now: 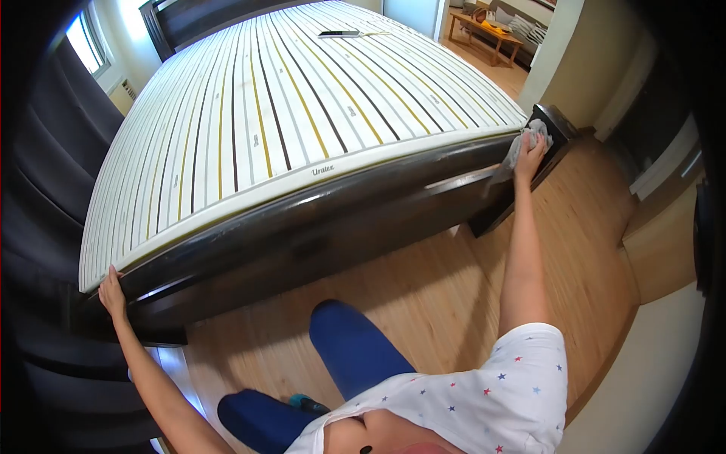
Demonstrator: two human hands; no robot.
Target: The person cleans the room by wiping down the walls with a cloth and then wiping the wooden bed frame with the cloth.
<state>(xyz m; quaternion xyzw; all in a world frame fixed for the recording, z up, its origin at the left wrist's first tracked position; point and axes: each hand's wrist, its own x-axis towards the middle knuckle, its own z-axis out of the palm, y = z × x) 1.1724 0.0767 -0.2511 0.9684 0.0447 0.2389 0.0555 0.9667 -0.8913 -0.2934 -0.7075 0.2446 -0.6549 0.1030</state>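
A pale grey cloth (pixel 538 130) is bunched under my right hand (pixel 532 154), which presses it to the dark wooden corner post (pixel 558 135) of the bed. Part of the cloth hangs down beside the post. At the opposite end, my left hand (pixel 113 293) grips the top edge of the dark, glossy footboard (pixel 325 227), close to the mattress corner. Its fingers curl over the edge and are partly hidden. Behind the footboard lies a bare striped mattress (pixel 302 98).
A tablet-like device (pixel 339 34) with a cable rests on the mattress. Dark curtains (pixel 53 151) hang along the left. A wooden bench (pixel 484 38) stands beyond the doorway. Wood flooring (pixel 408 295) lies beneath my knees, and a wall (pixel 650 363) is at the right.
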